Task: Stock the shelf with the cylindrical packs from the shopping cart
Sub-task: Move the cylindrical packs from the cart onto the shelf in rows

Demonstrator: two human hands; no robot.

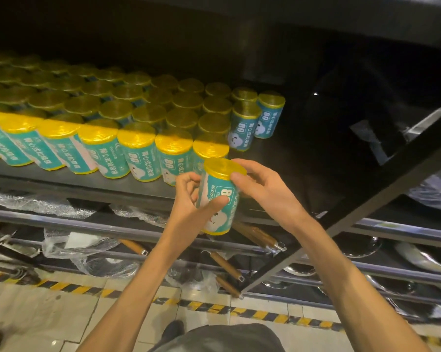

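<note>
Hands both on one pack (218, 196), held just off the shelf (138, 182) front edge, next to the last roll in the front row (210, 148). Left hand (188, 199) wraps the body, thumb across the label; right hand (262, 189) pinches the yellow top, probably to turn the label outward and keep it upright going in. Rows (107, 110) are packed tight, so the open dark patch on the right looks like the target. Two stragglers (257, 118) already stand there. Cart isn't in view. Pans with wooden handles (225, 265) sit on the rack below.
</note>
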